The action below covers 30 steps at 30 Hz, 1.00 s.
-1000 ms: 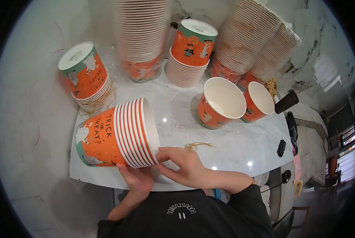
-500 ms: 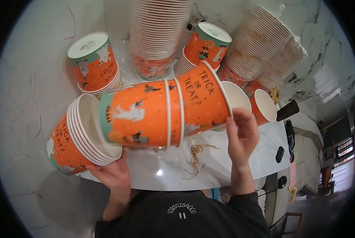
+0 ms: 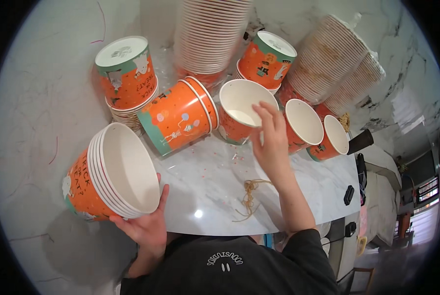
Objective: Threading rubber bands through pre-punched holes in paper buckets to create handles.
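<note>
Orange paper cups (image 3: 107, 174) are leaning, nested, by the table's left end, the left hand (image 3: 148, 226) gripping them from below. Loosely open, the right hand (image 3: 271, 147) is hovering at an upright cup (image 3: 238, 105), contact unclear. A tilted pair of cups (image 3: 178, 118) is looking unsteady; a bump could be rolling it away. Marbled, the table (image 3: 220, 209) is carrying twine (image 3: 250, 187); a pale sofa (image 3: 381, 194) is standing rightward.
</note>
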Available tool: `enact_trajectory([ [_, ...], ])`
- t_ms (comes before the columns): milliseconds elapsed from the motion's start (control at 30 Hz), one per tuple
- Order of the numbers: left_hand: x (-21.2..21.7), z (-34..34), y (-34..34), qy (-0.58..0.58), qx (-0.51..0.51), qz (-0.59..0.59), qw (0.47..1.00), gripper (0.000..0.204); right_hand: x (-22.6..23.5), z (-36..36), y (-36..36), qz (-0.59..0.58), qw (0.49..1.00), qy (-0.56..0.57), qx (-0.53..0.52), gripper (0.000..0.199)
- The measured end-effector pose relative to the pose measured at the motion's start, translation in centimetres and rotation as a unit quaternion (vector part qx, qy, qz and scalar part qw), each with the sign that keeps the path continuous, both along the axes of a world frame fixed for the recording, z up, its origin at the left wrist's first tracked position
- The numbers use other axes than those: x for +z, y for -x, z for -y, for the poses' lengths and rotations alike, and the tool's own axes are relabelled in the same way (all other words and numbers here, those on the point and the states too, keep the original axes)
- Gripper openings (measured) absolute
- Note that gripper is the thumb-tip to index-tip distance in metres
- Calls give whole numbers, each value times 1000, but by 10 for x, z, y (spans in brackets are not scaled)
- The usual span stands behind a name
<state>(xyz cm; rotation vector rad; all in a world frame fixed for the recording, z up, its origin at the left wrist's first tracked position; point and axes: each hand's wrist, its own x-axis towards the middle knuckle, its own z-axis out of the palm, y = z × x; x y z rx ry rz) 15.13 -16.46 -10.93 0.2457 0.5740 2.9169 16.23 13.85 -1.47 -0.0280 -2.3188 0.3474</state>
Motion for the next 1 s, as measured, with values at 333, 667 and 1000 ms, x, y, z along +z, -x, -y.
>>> enact_trajectory([
  [333, -13, -13, -21, 88, -27, 32, 995, 94, -32, 123, -29, 122, 886, 31, 446, 43],
  [667, 12, -14, -2, 39, 103, -38, 993, 88, 2, 82, -74, 41, 922, 96, 373, 29],
  [1000, 16, -1, 10, -68, -60, 58, 994, 84, 25, 18, -182, -169, 962, 213, 17, 21],
])
